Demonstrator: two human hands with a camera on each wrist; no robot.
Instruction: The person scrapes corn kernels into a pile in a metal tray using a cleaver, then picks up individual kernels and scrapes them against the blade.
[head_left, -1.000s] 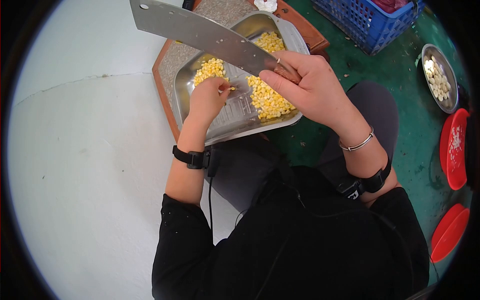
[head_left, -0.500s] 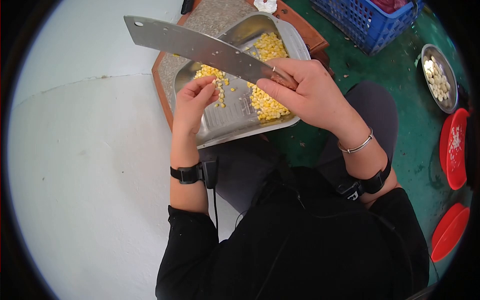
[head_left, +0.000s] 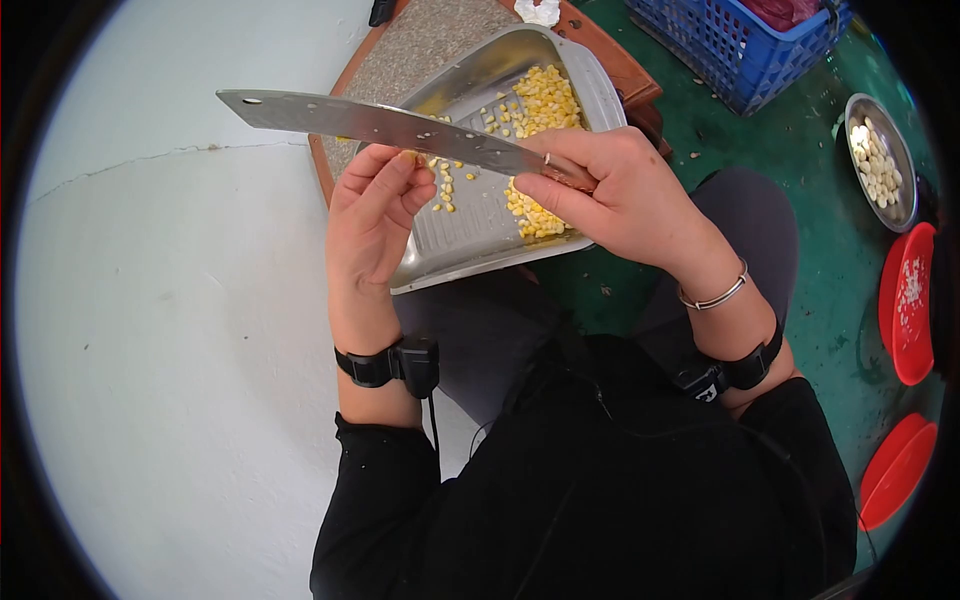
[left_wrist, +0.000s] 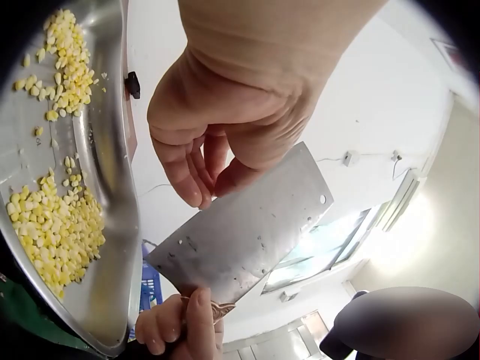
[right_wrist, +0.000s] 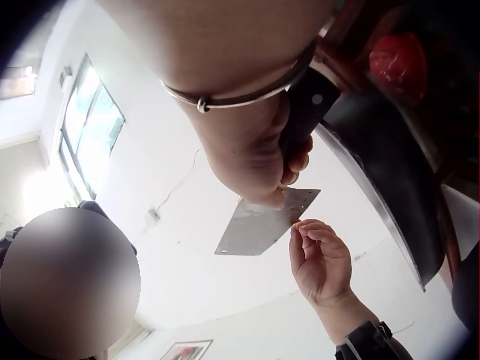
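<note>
My right hand (head_left: pixel 630 190) grips the handle of a broad cleaver (head_left: pixel 380 122), whose blade extends left over the tray with small bits stuck to it. Close below the blade, my left hand (head_left: pixel 375 215) pinches a small corn kernel (head_left: pixel 419 160) between thumb and forefinger. In the left wrist view, those fingertips are right at the blade's edge. Beneath both hands is a rectangular metal tray (head_left: pixel 470 262). Yellow corn kernels (head_left: pixel 545 95) are heaped along its right side, and several loose ones lie mid-tray. The blade and left hand hide part of the tray's left side.
The tray rests on a brown-edged stool with a speckled top (head_left: pixel 430 45); a crumpled white tissue (head_left: pixel 538 12) is at its far edge. A blue crate (head_left: pixel 735 50), a metal bowl (head_left: pixel 880 165) of pale pieces and red basins (head_left: pixel 910 340) are right. A white wall (head_left: pixel 170 330) stands left.
My left hand has lifted from the kernels in the tray, moving left and up to just under the blade. The cleaver's tip has swung lower and further left; my right hand keeps its grip.
</note>
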